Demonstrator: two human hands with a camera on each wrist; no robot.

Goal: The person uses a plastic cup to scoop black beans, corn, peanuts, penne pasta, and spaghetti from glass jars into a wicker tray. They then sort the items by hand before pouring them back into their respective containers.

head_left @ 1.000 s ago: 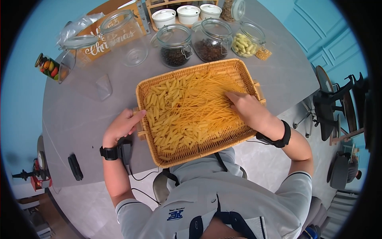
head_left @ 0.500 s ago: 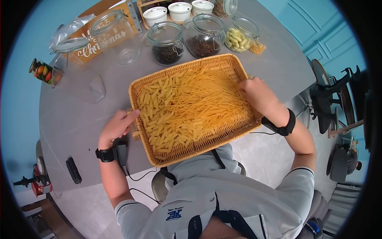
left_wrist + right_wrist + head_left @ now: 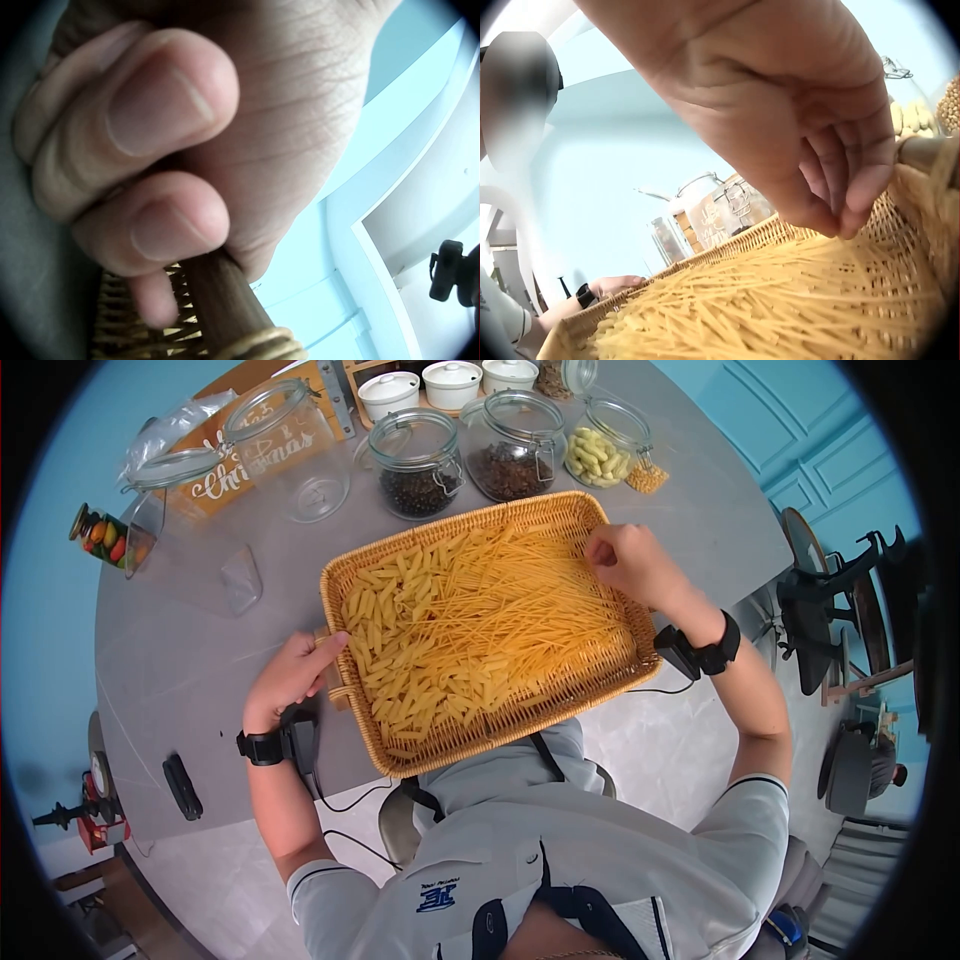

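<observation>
The wicker basket (image 3: pixel 495 739) holds short tube pasta (image 3: pixel 378 610) on its left side and long thin pasta (image 3: pixel 540 585) on its right. The left hand (image 3: pixel 295 678) grips the left handle; in the left wrist view its curled fingers (image 3: pixel 169 112) wrap the wooden handle (image 3: pixel 225 292). Over the basket's upper right corner, the right hand (image 3: pixel 640 565) has its fingers curled in. In the right wrist view, thumb and fingertips of this hand (image 3: pixel 802 127) meet just above the long pasta (image 3: pixel 765 300), with nothing visible between them.
Beyond the basket stand glass jars with dark contents (image 3: pixel 417 490) (image 3: pixel 512 468), a jar of pale yellow pieces (image 3: pixel 597 457) and white lidded pots (image 3: pixel 451 384). Empty clear jars (image 3: pixel 318 485) stand at the back left. A black case (image 3: pixel 182 787) lies on the grey table (image 3: pixel 150 690).
The right hand has drawn back from over the long pasta to the basket's right end, then moved up towards its far corner, fingers curling in. The left hand keeps its grip. The view has shifted slightly.
</observation>
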